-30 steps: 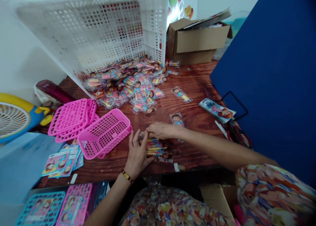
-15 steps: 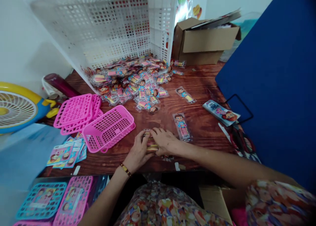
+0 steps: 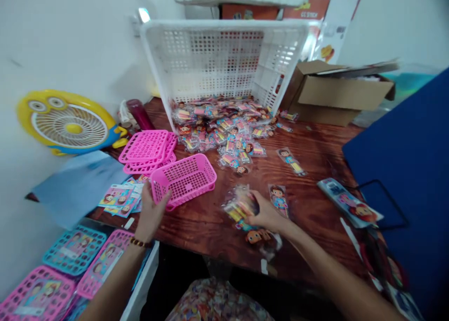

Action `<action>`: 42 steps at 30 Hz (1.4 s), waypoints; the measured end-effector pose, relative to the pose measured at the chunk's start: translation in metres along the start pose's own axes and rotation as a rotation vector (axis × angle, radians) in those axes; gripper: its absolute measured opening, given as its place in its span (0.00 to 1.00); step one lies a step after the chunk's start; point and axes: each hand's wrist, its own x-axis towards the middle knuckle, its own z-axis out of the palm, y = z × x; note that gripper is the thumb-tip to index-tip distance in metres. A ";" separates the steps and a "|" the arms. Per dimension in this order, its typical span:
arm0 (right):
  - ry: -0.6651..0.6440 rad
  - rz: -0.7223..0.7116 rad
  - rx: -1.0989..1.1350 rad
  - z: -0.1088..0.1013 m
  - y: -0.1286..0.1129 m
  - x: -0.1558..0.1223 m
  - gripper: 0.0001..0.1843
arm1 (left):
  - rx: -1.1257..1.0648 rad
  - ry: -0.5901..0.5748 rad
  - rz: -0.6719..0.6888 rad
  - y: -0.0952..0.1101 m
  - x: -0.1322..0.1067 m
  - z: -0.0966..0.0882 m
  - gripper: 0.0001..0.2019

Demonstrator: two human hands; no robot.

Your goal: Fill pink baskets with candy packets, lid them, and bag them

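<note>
Right fingers: grasped packets near surface's front edge.
Left fingers: gripped pink basket.
Spill: seemed possible through slack pinch.

So the bundle of packets is pretty smeared, no way I could count them, and the right hand covers one end of it, kinda blurry too. Left hand is at the pink basket, but can't tell if it really grips it. Print on the cards is too tiny to read. Blue panel runs off the right edge, and both forearms get chopped at the bottom
</note>
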 end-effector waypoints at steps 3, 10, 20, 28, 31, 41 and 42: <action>0.046 -0.017 0.128 -0.028 -0.012 0.001 0.43 | -0.044 -0.106 -0.033 -0.005 0.002 0.007 0.39; -0.055 -0.328 -0.312 -0.052 -0.133 0.071 0.40 | -0.066 -0.269 0.006 0.011 -0.006 0.020 0.33; -0.376 -0.443 -0.623 0.034 -0.139 0.138 0.41 | -0.159 -0.109 -0.075 0.013 -0.017 0.036 0.28; -0.380 -0.406 -0.634 0.053 -0.128 0.126 0.51 | -0.127 -0.149 -0.077 0.017 -0.014 0.034 0.28; -0.325 -0.466 -0.634 0.031 -0.139 0.117 0.50 | -0.058 -0.167 0.006 0.018 -0.012 0.029 0.27; -0.107 -0.500 -0.739 0.030 -0.115 0.108 0.22 | 0.409 -0.391 0.587 0.051 0.015 0.019 0.12; -0.089 -0.524 -0.714 0.034 -0.111 0.107 0.23 | 0.394 -0.442 0.601 0.054 0.018 0.021 0.12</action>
